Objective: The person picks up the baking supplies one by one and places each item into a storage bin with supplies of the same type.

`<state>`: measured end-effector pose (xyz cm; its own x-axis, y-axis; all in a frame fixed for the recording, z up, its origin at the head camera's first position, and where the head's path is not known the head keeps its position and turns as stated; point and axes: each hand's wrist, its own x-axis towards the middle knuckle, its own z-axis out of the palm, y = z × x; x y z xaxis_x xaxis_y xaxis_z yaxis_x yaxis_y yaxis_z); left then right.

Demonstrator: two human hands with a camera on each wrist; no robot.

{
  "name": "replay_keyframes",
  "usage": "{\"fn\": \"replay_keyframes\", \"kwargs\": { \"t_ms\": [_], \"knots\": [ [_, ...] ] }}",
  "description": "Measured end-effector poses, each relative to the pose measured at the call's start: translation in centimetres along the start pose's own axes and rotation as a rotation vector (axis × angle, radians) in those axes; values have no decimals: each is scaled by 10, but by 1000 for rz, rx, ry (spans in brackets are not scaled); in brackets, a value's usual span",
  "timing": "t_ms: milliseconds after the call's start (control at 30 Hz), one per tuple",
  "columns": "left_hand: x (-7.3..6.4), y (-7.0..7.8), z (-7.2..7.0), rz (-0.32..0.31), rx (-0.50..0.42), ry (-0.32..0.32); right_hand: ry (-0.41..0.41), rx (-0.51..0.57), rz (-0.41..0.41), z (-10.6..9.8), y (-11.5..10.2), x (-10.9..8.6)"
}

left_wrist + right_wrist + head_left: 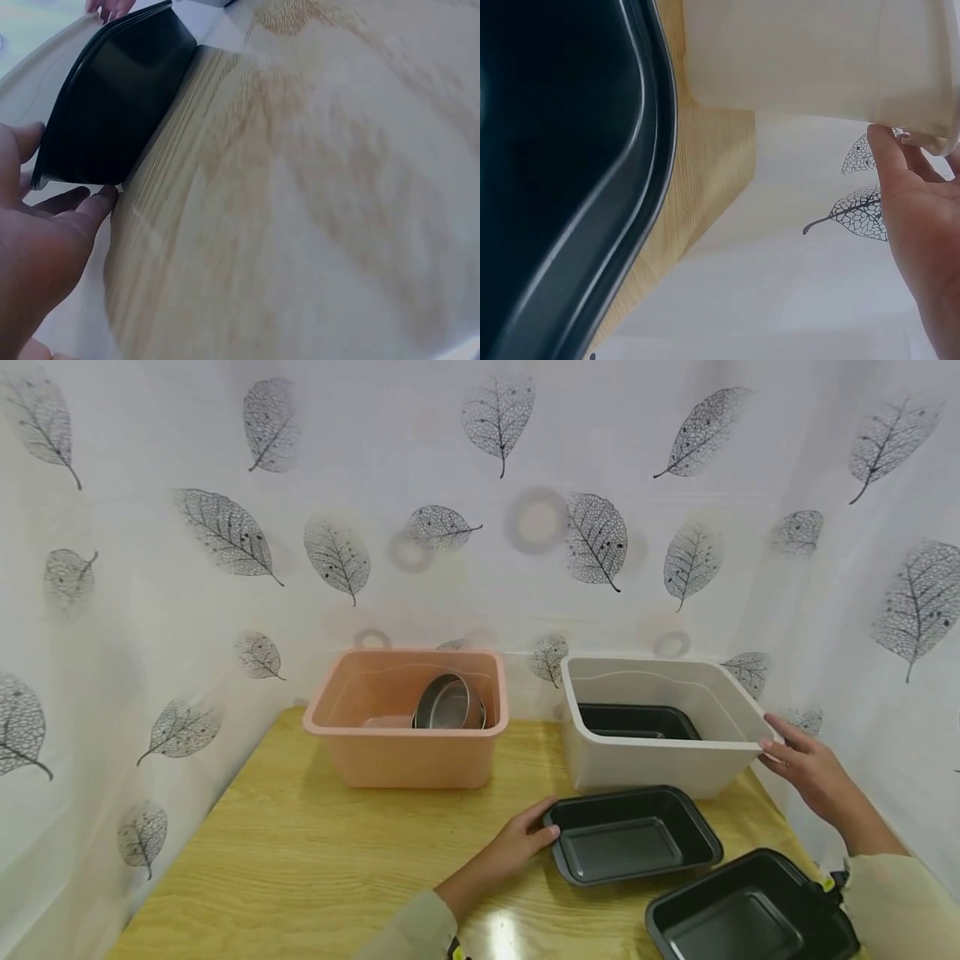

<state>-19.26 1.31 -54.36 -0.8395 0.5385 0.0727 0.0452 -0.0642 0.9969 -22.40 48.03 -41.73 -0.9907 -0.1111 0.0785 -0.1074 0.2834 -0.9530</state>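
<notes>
My left hand (517, 843) holds the left end of a dark loaf pan (626, 842), thumb at the rim. In the left wrist view, the fingers (94, 210) of that hand reach under the pan's end, close to the wooden table. Over on the right, my right hand (810, 768) grips the right front corner of a white plastic bin (645, 764) by its rim. Inside the bin lies another dark pan (637, 720), partly hidden by the front wall. A third dark baking pan (750, 918) sits at the front right, near my right sleeve.
Left of the white bin stands a pink plastic bin (412, 760) with round metal cake tins (450, 703) leaning inside. Both bins are at the back of the wooden table (322, 860). A white leaf-print curtain (465, 602) hangs behind and along the sides.
</notes>
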Motion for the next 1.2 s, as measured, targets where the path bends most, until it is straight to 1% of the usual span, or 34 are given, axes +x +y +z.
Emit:
{"fn": "replay_keyframes", "kwargs": {
  "t_ms": [100, 167, 300, 400, 533, 667, 867, 967, 1033, 1133, 1200],
  "knots": [
    [2, 1, 2, -15, 77, 21, -1, 9, -4, 0, 1, 0],
    [4, 2, 3, -25, 107, 34, 0, 9, -2, -1, 1, 0],
    [4, 4, 5, -35, 112, 50, 12, -53, 19, -1, 0, 0],
    [5, 5, 6, -36, 78, 52, 20, -93, 31, -1, 0, 0],
    [6, 4, 8, -42, -12, 54, 16, -60, 22, 0, 0, -1],
    [6, 5, 9, -56, -110, 76, 7, 3, 6, 0, 0, -1],
    [6, 7, 8, -82, -208, 100, 3, -26, 19, 0, 0, 0],
    [8, 9, 7, -89, -230, 118, 3, -41, 19, -1, -1, 0],
    [8, 10, 6, -92, -220, 131, 1, -37, 17, -1, -2, 1],
    [7, 14, 5, -92, -203, 147, -2, -12, 17, -1, -2, 1],
    [6, 16, 4, -86, -213, 146, -3, 1, 20, -1, -1, 1]
  ]
}}
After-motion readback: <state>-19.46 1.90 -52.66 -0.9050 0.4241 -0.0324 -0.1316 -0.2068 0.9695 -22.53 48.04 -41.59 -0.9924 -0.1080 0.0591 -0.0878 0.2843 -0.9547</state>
